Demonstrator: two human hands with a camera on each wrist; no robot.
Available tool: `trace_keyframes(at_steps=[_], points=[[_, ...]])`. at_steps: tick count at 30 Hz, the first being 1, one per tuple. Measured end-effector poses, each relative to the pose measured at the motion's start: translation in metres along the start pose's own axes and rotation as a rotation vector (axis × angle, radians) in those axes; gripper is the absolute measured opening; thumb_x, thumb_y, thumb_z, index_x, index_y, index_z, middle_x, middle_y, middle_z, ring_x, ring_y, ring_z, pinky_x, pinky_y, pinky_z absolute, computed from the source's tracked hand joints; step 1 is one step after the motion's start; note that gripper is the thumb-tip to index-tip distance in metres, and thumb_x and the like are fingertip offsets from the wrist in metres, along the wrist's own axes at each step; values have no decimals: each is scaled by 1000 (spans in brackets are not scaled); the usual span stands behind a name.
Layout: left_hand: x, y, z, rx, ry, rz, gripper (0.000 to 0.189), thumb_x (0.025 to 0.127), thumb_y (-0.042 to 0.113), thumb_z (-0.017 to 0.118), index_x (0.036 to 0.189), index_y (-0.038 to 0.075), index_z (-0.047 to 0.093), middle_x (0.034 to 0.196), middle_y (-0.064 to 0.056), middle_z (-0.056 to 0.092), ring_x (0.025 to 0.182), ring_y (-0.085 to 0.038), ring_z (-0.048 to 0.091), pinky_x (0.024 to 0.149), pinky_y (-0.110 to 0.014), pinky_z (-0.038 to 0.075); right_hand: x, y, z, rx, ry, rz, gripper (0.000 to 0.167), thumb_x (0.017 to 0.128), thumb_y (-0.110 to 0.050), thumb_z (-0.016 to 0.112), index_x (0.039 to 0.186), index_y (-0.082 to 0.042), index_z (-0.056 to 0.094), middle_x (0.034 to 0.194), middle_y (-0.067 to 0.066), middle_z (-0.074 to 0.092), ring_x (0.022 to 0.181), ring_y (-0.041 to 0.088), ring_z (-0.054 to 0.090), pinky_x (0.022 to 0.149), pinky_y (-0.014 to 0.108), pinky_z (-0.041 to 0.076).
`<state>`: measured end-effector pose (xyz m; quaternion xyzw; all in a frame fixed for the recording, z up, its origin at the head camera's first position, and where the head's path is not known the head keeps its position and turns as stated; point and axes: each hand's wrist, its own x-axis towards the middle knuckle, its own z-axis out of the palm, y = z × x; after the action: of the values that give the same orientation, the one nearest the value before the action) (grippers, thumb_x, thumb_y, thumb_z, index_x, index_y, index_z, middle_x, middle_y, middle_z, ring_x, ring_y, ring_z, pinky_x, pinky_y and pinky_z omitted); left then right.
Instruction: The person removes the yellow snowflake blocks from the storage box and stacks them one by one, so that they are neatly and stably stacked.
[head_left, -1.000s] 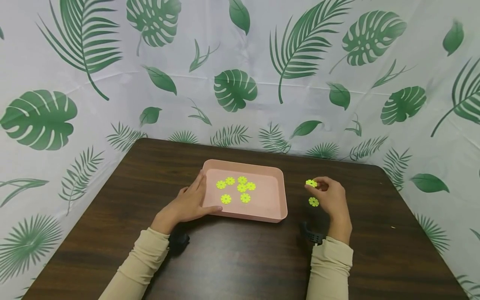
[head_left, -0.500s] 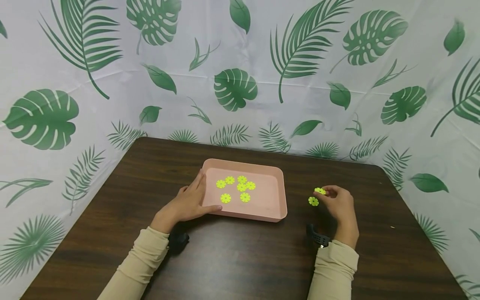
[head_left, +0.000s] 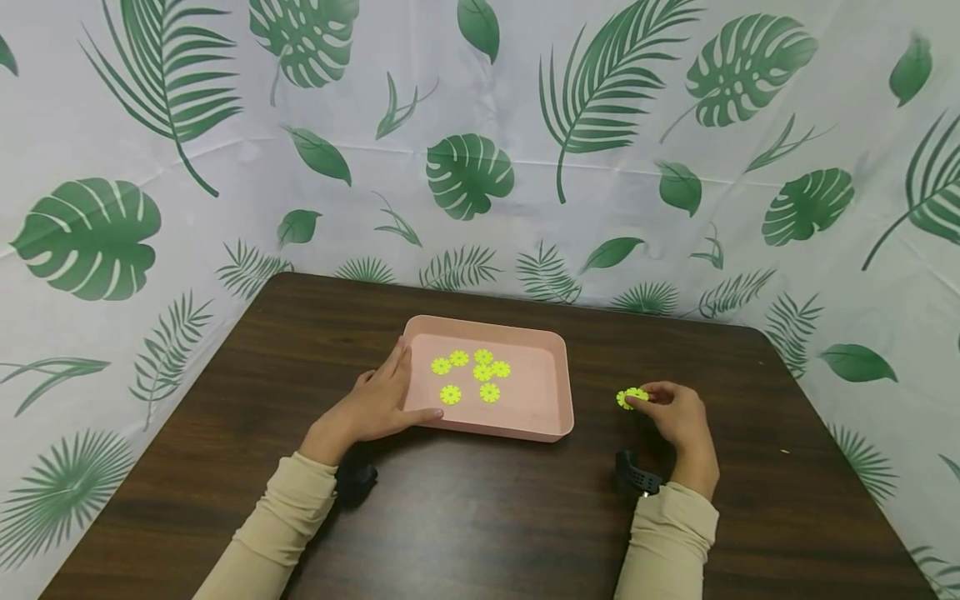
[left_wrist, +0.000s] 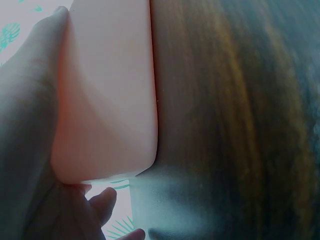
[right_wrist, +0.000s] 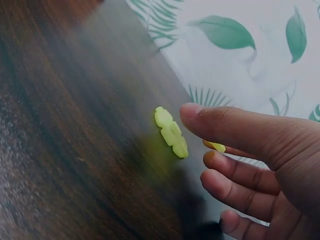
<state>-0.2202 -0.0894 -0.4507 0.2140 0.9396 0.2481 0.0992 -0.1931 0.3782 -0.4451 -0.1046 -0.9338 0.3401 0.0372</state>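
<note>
My right hand (head_left: 681,421) pinches a yellow-green interlocking disc (right_wrist: 218,146) with notched edges between thumb and fingers, mostly hidden by the thumb in the right wrist view. A second disc of the same kind (right_wrist: 171,132) lies on the table just beyond the thumb tip; in the head view the two overlap. At the left end of a shallow pink tray (head_left: 528,427) rests my left hand (head_left: 377,404), its fingers stretched along the side wall and its thumb on the front rim. Several matching discs (head_left: 483,372) lie spread on the tray floor.
The tray stands near the middle of a dark wood table (head_left: 480,525). A tiny pale fleck (head_left: 784,451) lies on the wood at the right. Behind the table hangs a white leaf-print cloth (head_left: 480,92).
My right hand has moved right and then down with its disc, bringing it over the disc on the table. The left hand and the tray hold their place.
</note>
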Motion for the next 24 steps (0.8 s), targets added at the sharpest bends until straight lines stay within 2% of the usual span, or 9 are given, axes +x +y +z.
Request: trace_keyframes(at_steps=[8, 18, 24], points=[[-1, 2, -1, 6, 1, 3, 120, 89, 69, 62, 162, -8, 7, 172, -22, -5, 157, -38, 15, 114, -72, 23, 2, 4, 4, 6, -8, -14, 42, 91, -23, 81, 116, 10, 71, 103, 20, 71, 91, 28, 62, 76, 35, 48], [-2, 2, -2, 9, -2, 4, 119, 89, 70, 62, 162, -8, 9, 172, -22, -5, 157, -39, 15, 114, -72, 23, 2, 6, 7, 18, -45, -9, 45, 94, -26, 79, 121, 9, 70, 113, 26, 70, 101, 36, 63, 84, 42, 49], [-1, 1, -1, -2, 1, 3, 120, 89, 70, 62, 162, -7, 8, 172, -22, -5, 157, -38, 15, 114, -72, 22, 4, 6, 9, 21, -61, 2, 46, 93, -26, 79, 123, 7, 70, 113, 24, 69, 101, 35, 62, 84, 43, 49]])
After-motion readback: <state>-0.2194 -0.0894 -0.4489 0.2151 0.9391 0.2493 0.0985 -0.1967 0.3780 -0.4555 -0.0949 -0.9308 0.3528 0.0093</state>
